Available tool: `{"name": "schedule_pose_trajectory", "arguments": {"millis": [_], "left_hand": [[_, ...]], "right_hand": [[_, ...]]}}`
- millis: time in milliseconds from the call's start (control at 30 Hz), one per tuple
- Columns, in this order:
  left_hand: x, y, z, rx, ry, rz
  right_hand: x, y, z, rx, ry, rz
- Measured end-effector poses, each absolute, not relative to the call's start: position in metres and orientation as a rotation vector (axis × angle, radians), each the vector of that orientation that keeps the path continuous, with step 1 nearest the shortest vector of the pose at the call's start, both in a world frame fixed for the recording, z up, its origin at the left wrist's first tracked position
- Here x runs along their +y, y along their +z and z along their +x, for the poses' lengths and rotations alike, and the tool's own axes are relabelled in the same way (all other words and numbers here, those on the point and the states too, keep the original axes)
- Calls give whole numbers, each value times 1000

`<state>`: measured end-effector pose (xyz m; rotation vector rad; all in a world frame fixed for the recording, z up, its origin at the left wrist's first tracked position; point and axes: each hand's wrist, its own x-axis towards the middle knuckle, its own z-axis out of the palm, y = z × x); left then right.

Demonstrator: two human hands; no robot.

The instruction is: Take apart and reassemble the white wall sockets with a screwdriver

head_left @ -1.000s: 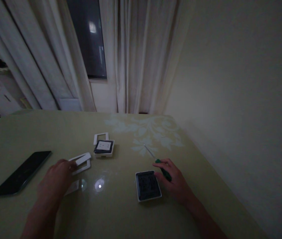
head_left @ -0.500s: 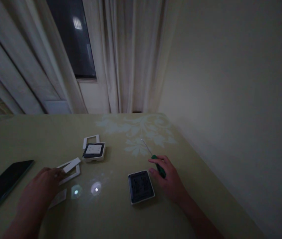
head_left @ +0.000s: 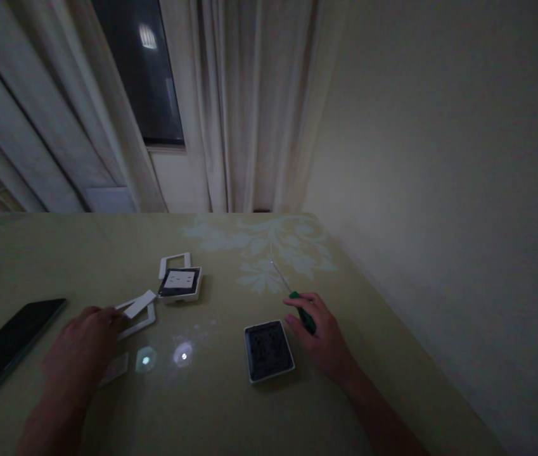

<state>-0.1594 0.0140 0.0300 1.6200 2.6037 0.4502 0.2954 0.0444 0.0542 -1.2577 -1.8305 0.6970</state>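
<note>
My left hand (head_left: 83, 345) is closed on one end of a small white rectangular plate (head_left: 140, 304), which lies over a white frame (head_left: 136, 327). Partly behind my left wrist is a pale, see-through flat piece (head_left: 115, 368). My right hand (head_left: 322, 339) wraps round the green handle of a screwdriver (head_left: 303, 316), its thin shaft pointing away and to the left. Beside that hand sits a socket back (head_left: 269, 351), a white-rimmed square with a dark inside. A wall socket (head_left: 179, 283) with a white face and dark border rests farther off, touching or overlapping a second white frame (head_left: 175, 258).
A dark phone (head_left: 9, 348) lies at the left of the table (head_left: 211, 405), which has a yellow-green cover with a pale leaf pattern. Bare wall (head_left: 440, 190) borders the table on the right. Curtains (head_left: 269, 114) and a dark window stand behind.
My left hand has shifted slightly right and up with the white plate. My right hand keeps its hold on the screwdriver. The view has tipped slightly.
</note>
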Motion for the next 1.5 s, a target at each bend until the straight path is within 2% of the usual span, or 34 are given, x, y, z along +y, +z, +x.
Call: {"name": "schedule_pose_trajectory", "arguments": {"millis": [133,200,267,333,400,467,567,667,900,1333,1500], "left_hand": [[13,40,-154,2620,177,1803],[12,52,-146,2649,155,1780],[12,65,-130,2706,320,1619],[13,72,-103,2645,656,1573],[14,73,-67,2344,1041,1622],[13,67,-28,1911,1210,1781],[7,55,19,1409,1117,1937],[1,44,39,1205,1038,1986],[-2,33,32,1279,1030,2058],[0,26,33,1174,1255,2196],[-1,29,33,1187,1218,2218]], "right_hand": [[45,55,296,-1822,694,-1256],[45,55,295,-1817,707,-1255],[45,54,293,-1816,726,-1252],[45,53,291,-1819,737,-1245],[44,51,289,-1827,743,-1233],[43,50,287,-1831,751,-1224],[43,51,286,-1838,761,-1226],[43,53,286,-1839,759,-1235],[42,53,288,-1848,737,-1225],[41,55,289,-1832,722,-1209],[41,56,289,-1837,697,-1198]]}}
